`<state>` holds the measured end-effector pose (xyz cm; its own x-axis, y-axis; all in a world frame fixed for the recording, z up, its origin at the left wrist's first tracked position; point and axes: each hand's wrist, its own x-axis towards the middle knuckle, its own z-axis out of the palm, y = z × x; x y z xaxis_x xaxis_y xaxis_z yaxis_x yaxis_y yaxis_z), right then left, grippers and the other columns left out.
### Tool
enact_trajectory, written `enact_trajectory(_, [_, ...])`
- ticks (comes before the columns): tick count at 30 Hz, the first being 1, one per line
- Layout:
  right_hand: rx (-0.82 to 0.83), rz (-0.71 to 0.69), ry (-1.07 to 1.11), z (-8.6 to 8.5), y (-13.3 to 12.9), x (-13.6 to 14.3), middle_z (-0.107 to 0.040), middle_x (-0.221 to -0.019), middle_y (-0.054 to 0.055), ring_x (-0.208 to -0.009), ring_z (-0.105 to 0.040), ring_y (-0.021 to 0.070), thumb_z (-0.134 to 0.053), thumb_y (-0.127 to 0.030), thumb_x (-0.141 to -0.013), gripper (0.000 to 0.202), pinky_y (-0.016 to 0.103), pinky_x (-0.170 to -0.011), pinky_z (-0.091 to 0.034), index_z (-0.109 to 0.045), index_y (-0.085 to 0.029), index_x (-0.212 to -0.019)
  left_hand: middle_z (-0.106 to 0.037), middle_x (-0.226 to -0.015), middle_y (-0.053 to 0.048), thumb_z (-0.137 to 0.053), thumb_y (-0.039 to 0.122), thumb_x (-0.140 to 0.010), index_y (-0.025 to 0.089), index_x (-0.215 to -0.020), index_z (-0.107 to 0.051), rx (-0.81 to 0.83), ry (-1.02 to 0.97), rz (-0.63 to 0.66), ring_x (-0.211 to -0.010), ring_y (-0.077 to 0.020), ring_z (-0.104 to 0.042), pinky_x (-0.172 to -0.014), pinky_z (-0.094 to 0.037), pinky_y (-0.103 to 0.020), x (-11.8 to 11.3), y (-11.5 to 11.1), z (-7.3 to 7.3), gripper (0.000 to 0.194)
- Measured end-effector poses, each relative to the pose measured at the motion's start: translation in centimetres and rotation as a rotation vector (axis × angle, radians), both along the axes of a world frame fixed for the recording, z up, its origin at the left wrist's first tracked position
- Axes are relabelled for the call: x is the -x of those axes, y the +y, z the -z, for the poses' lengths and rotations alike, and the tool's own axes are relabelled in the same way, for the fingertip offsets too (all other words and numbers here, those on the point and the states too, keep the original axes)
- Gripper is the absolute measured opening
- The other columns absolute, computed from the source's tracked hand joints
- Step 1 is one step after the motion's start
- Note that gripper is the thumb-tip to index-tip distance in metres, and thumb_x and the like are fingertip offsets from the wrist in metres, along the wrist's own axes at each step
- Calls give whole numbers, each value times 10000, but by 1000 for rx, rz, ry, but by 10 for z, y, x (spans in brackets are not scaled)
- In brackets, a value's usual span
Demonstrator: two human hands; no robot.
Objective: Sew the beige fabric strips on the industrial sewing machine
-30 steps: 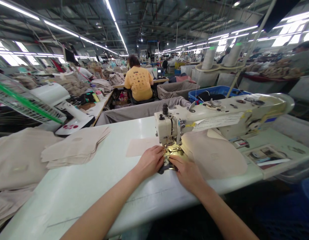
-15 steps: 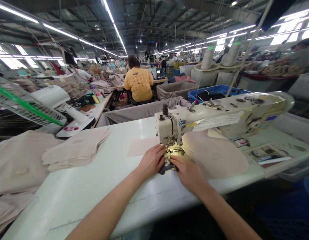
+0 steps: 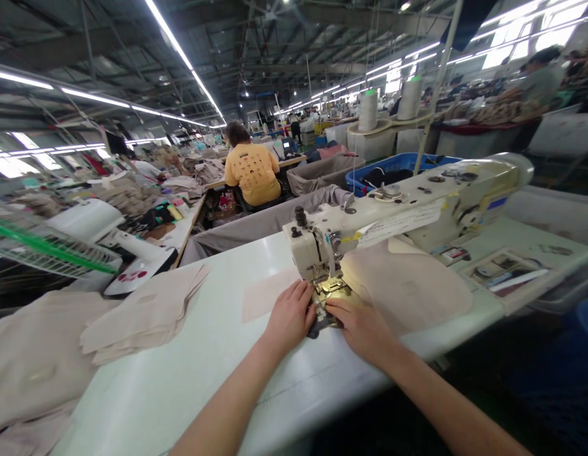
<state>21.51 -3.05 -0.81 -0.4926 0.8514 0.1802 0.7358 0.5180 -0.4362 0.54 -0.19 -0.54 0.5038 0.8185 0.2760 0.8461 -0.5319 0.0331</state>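
A cream sewing machine (image 3: 393,212) stands on the pale green table (image 3: 213,304), its needle area above a shiny plate (image 3: 334,290). Just left of the presser foot lies my left hand (image 3: 291,316), palm down over the edge of a flat beige fabric piece (image 3: 263,296). On the plate's right side rests my right hand (image 3: 358,323), fingertips pointing at the needle area. Whatever the fingertips of either hand press or pinch is too small to make out. Right of the needle, a rounded beige panel (image 3: 408,291) lies under the machine arm.
Stacked beige panels (image 3: 142,310) and a larger fabric pile (image 3: 42,354) lie at left. Behind them stands a white fan (image 3: 89,228) with a green rim. A person in yellow (image 3: 253,171) sits ahead. A blue basket (image 3: 398,166) and a parts tray (image 3: 505,269) are at right.
The view has tilted and shifted, so the machine and table appear turned in the frame. Both hands stay beside the needle area, with little visible movement against the machine.
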Motion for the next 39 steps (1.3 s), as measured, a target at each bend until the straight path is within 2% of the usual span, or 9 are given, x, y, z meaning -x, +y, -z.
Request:
enact_trajectory(4, [6, 2, 3, -2, 0, -1, -613, -1418, 57, -1145, -667, 232, -461, -72, -874, 479, 361, -980, -536, -654, -196, -1295, -610, -1328, -151, -514, 292, -983, 151, -1329, -549, 9, 73, -70, -1206, -308, -563, -992, -518, -500, -5, -4, -12, 375])
enact_trajectory(7, [20, 2, 3, -4, 0, -2, -616, -1413, 54, -1131, -672, 227, -459, -58, -859, 494, 352, -971, -537, -654, -199, -1290, -656, -1153, -136, -475, 177, -966, 149, -1229, -614, 52, 124, -131, -1041, -287, -606, -875, -554, -452, -5, -9, -23, 299])
enact_trajectory(9, [24, -1, 25, -4, 0, -3, -626, -1399, 52, -1124, -673, 220, -480, -62, -854, 473, 345, -970, -533, -663, -205, -1265, -650, -1052, -110, -448, 93, -934, 162, -1138, -657, 130, 99, -112, -948, -247, -619, -827, -556, -389, -5, -14, -28, 300])
enact_trajectory(11, [7, -10, 83, -3, -1, -4, -648, -1365, 51, -1129, -665, 212, -515, -103, -879, 401, 336, -981, -523, -671, -210, -1233, -636, -1015, -92, -455, 81, -920, 177, -1093, -673, 190, 53, -41, -919, -225, -619, -818, -551, -356, -6, -19, -28, 294])
enact_trajectory(14, [-33, -35, 160, 2, -3, -6, -670, -1322, 58, -1119, -663, 207, -544, -220, -943, 275, 329, -975, -519, -680, -211, -1182, -629, -1121, -109, -506, 131, -922, 177, -1141, -650, 166, 30, 41, -1035, -258, -597, -873, -541, -396, -12, -26, -26, 266])
enact_trajectory(17, [-38, -37, 106, 4, -6, -8, -662, -1332, 75, -1055, -689, 220, -555, -272, -954, 243, 340, -912, -544, -689, -213, -1148, -611, -1243, -128, -528, 171, -933, 176, -1202, -611, 128, 37, 46, -1140, -291, -561, -907, -532, -446, -18, -28, -23, 282])
enact_trajectory(21, [-12, -21, 14, 1, -6, -8, -641, -1367, 77, -1041, -698, 233, -556, -210, -925, 311, 347, -878, -554, -661, -216, -1218, -629, -1210, -127, -508, 183, -949, 179, -1210, -601, 116, 54, 31, -1132, -290, -563, -886, -535, -449, -21, -24, -22, 277])
enact_trajectory(30, [11, -35, 9, -4, -3, -8, -623, -1398, 56, -1109, -672, 233, -526, -100, -861, 405, 364, -941, -542, -657, -212, -1227, -623, -1240, -124, -497, 192, -967, 188, -1252, -597, 95, 11, 31, -1149, -276, -563, -927, -525, -443, -17, -19, -17, 303])
enact_trajectory(39, [27, -31, -29, -5, -1, -6, -613, -1411, 44, -1102, -676, 225, -503, -119, -879, 397, 340, -933, -540, -657, -228, -1228, -643, -1222, -131, -519, 201, -959, 178, -1253, -595, 71, 30, 26, -1146, -296, -572, -894, -530, -453, -18, -18, -15, 304])
